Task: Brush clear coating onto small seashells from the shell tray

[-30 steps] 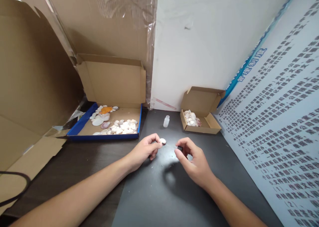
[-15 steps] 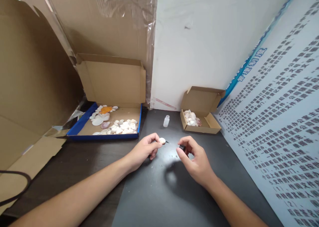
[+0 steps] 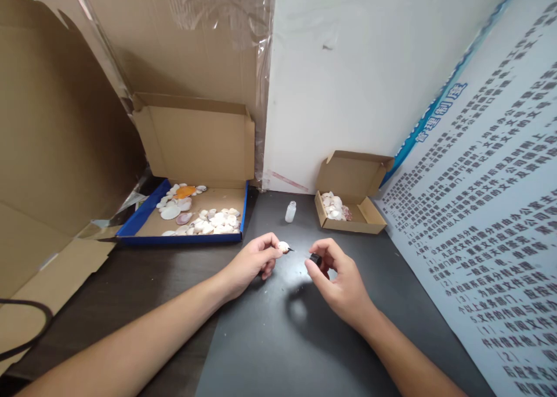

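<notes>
A small pale shell (image 3: 284, 247) is pinched between the thumb and fingers of my left hand (image 3: 256, 259). My right hand (image 3: 337, 269) is closed on a black bottle cap (image 3: 315, 260), held to the right of the shell. A thin dark tip (image 3: 291, 249) lies against the shell's right edge; whether it joins the cap I cannot make out, as the stretch between them is too faint. Beyond both hands a small bottle (image 3: 290, 212) stands upright and uncapped, with whitish contents.
At the back left, an open blue-edged cardboard box (image 3: 244, 211) holds many white shells (image 3: 215, 222) and an orange one (image 3: 185, 192). A smaller open carton (image 3: 369, 214) with shells stands at the back right. Tiny crumbs lie on the dark table (image 3: 256, 339). Cardboard and printed panels rise around it.
My right hand has shifted slightly left with the black cap, nearer the shell. The left hand and shell have hardly moved.
</notes>
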A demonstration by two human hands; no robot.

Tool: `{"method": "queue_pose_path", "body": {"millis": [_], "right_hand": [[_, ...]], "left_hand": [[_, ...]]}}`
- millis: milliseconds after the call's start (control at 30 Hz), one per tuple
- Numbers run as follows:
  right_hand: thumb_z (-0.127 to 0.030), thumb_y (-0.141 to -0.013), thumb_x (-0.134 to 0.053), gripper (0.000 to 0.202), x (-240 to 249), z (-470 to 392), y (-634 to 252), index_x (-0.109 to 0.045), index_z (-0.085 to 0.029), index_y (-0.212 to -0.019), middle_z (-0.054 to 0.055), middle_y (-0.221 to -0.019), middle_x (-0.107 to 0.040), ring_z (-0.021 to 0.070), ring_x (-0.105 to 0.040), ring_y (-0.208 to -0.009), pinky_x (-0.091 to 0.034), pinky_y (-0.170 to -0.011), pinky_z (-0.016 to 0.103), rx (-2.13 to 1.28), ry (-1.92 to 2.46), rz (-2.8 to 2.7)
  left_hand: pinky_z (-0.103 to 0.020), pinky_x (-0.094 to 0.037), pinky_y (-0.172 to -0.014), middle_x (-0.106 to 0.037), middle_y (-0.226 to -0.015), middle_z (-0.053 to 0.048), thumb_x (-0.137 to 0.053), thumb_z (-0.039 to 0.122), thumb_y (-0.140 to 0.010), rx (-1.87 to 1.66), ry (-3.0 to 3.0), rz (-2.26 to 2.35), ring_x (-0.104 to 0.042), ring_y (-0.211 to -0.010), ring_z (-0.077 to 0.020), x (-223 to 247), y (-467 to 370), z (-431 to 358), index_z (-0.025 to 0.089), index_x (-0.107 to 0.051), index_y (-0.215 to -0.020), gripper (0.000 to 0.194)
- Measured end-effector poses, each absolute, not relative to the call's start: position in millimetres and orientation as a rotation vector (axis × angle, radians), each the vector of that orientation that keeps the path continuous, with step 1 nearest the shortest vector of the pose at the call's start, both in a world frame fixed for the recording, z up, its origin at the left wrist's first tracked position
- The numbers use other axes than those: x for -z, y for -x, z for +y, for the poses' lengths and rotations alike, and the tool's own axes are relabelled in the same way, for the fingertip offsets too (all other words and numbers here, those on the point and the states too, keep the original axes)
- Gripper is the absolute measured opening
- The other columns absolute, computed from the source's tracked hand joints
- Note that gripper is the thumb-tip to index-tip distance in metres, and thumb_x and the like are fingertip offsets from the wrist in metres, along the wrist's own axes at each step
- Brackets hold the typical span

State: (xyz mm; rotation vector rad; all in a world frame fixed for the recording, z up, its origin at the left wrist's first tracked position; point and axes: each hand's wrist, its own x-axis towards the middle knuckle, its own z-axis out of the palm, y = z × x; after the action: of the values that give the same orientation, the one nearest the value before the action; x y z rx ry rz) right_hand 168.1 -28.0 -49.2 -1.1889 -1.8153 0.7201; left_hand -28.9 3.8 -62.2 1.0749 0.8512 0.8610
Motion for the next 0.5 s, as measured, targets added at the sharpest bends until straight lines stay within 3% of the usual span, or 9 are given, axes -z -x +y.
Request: {"method": "queue_pose_path", "body": {"millis": [500], "right_hand": [[-0.027, -0.087, -0.052, 0.010, 48.4, -28.9, -167.9, -0.048, -0.022, -0.095, -0.003, -0.069, -0.049, 0.0119, -0.047, -0.056, -0.040, -0.052, 0.024, -0.749, 1.144, -1.808]], "left_hand": [[-0.018, -0.029, -0.045, -0.038, -0.049, 0.009, -0.063, 0.040, -0.080, -0.844, -1.176, 0.882, -0.032, -0.044, -0.0065, 63.1, 27.5, 3.3, 0.020, -0.045, -0.078, 0.027]]}}
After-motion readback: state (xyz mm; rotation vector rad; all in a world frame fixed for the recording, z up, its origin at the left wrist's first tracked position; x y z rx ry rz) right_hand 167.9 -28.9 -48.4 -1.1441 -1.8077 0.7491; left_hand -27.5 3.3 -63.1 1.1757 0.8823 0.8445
